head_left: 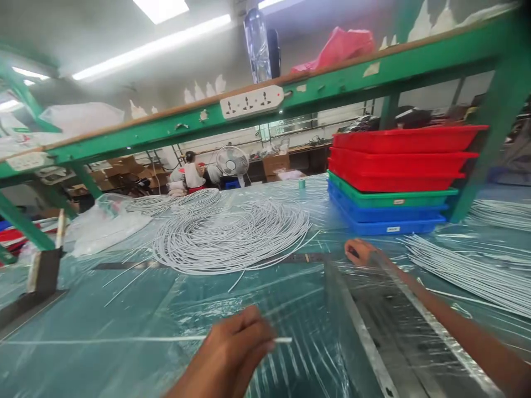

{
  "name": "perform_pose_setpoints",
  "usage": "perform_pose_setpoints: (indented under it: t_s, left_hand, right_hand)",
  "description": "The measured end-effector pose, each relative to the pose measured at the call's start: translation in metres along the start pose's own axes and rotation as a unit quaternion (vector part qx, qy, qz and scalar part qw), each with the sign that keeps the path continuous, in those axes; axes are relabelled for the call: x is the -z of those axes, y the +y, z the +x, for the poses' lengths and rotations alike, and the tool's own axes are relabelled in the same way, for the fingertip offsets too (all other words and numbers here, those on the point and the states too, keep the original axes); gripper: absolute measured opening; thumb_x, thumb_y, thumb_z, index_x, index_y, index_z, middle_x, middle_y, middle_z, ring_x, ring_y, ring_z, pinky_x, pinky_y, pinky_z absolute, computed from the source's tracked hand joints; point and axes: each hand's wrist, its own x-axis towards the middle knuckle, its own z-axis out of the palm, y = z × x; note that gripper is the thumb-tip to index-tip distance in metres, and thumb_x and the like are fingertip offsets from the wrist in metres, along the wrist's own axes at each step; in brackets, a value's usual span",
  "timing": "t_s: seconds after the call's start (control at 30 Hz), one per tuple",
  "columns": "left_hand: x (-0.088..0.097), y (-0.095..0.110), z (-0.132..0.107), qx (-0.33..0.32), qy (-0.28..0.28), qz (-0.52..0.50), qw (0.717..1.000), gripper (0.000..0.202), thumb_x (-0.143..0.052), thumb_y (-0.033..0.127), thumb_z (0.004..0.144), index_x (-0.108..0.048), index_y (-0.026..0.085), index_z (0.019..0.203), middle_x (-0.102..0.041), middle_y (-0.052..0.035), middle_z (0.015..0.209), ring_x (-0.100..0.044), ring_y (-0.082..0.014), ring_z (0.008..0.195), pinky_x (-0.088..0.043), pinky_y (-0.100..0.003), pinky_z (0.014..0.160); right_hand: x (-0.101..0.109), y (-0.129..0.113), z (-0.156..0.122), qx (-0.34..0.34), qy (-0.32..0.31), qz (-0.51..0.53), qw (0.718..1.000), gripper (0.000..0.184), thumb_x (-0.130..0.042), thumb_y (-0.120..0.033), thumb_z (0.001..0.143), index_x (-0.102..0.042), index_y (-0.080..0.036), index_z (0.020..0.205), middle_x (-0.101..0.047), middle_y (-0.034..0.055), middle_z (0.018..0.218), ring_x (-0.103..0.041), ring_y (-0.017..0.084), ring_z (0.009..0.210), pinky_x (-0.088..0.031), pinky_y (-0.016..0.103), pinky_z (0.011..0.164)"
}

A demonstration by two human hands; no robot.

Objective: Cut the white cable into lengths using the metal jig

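My left hand [238, 345] is closed around a thin white cable [136, 340]. The cable runs off to the left edge of the view, and a short end pokes out to the right of my fingers. Slightly blurred, my right hand [359, 251] lies beyond a metal box [390, 320], its fingers curled; what they hold, if anything, is hidden. Just right of that hand, a bundle of straight white cables [468, 271] is spread on the table. Ahead of my left hand lies a large loose coil of white cable [232, 237], with a dark metal ruler [298, 258] partly under it.
Stacked red, green and blue trays [398, 213] stand behind my right hand. A green shelf [166, 131] with a power strip [251, 103] crosses above the table. A dark metal stand [43, 271] is at left. Plastic bags, a fan and another person are farther back.
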Motion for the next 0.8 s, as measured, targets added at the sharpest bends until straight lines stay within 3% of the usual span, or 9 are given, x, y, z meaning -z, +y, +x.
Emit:
perform_pose_setpoints:
  t_s: [0.07,0.13,0.2,0.27,0.47,0.67,0.8]
  left_hand:
    - [-0.009,0.001,0.036,0.007,-0.005,-0.033,0.999,0.019,-0.045,0.014,0.108,-0.061,0.022,0.104,-0.059,-0.0036,0.111,-0.058,-0.0187,0.110,-0.042,-0.025,0.086]
    - [-0.010,0.002,0.065,0.011,-0.042,-0.049,0.998,0.017,-0.047,0.013,0.108,-0.060,0.023,0.102,-0.062,0.0000,0.119,-0.049,-0.0210,0.132,-0.040,-0.027,0.097]
    - [-0.007,0.003,0.087,-0.002,-0.080,-0.048,0.996,0.016,-0.048,0.012,0.107,-0.058,0.022,0.101,-0.063,0.0016,0.124,-0.046,-0.0228,0.137,-0.041,-0.029,0.098]
    - [-0.006,0.005,0.099,-0.027,-0.106,-0.050,0.993,0.014,-0.050,0.010,0.105,-0.058,0.022,0.101,-0.063,0.0010,0.125,-0.053,-0.0237,0.128,-0.044,-0.028,0.092]
    - [-0.024,0.005,0.102,-0.046,-0.134,-0.102,0.985,0.016,-0.054,0.003,0.097,-0.057,0.017,0.092,-0.063,-0.0007,0.103,-0.064,-0.0184,0.096,-0.048,-0.024,0.085]
    - [-0.038,0.004,0.096,-0.030,-0.100,-0.113,0.988,0.016,-0.049,0.003,0.097,-0.052,0.018,0.092,-0.063,-0.0018,0.108,-0.063,-0.0193,0.091,-0.045,-0.026,0.079]
    - [-0.040,0.006,0.098,-0.034,-0.111,-0.110,0.987,0.014,-0.047,0.007,0.100,-0.055,0.017,0.095,-0.063,-0.0049,0.107,-0.063,-0.0186,0.086,-0.048,-0.024,0.077]
  right_hand:
    - [0.001,-0.003,0.002,-0.003,-0.014,-0.011,1.000,0.008,-0.051,-0.027,0.088,-0.058,-0.024,0.086,-0.062,0.0033,0.087,-0.060,0.019,0.078,-0.040,0.032,0.065]
    - [0.003,-0.005,0.004,-0.006,-0.022,-0.025,0.999,0.007,-0.051,-0.027,0.089,-0.057,-0.023,0.088,-0.062,0.0027,0.089,-0.060,0.019,0.079,-0.039,0.031,0.066]
    - [0.003,-0.006,0.005,-0.010,-0.029,-0.039,0.999,0.008,-0.050,-0.029,0.091,-0.056,-0.023,0.090,-0.061,0.0017,0.089,-0.059,0.018,0.080,-0.039,0.030,0.067]
    - [0.003,-0.006,0.006,-0.017,-0.034,-0.052,0.998,0.010,-0.049,-0.030,0.092,-0.056,-0.024,0.090,-0.061,0.0006,0.089,-0.059,0.018,0.080,-0.038,0.029,0.067]
    - [0.006,-0.006,0.009,-0.042,-0.059,-0.072,0.995,0.013,-0.048,-0.035,0.093,-0.056,-0.024,0.090,-0.060,0.0001,0.090,-0.058,0.017,0.076,-0.035,0.029,0.063]
    - [0.013,-0.011,0.007,-0.041,-0.070,-0.072,0.994,0.016,-0.045,-0.036,0.095,-0.055,-0.025,0.092,-0.059,0.0013,0.095,-0.059,0.018,0.084,-0.037,0.031,0.068]
    - [0.016,-0.014,0.006,-0.034,-0.074,-0.072,0.994,0.015,-0.045,-0.035,0.095,-0.055,-0.024,0.093,-0.058,0.0019,0.095,-0.058,0.019,0.084,-0.039,0.031,0.070]
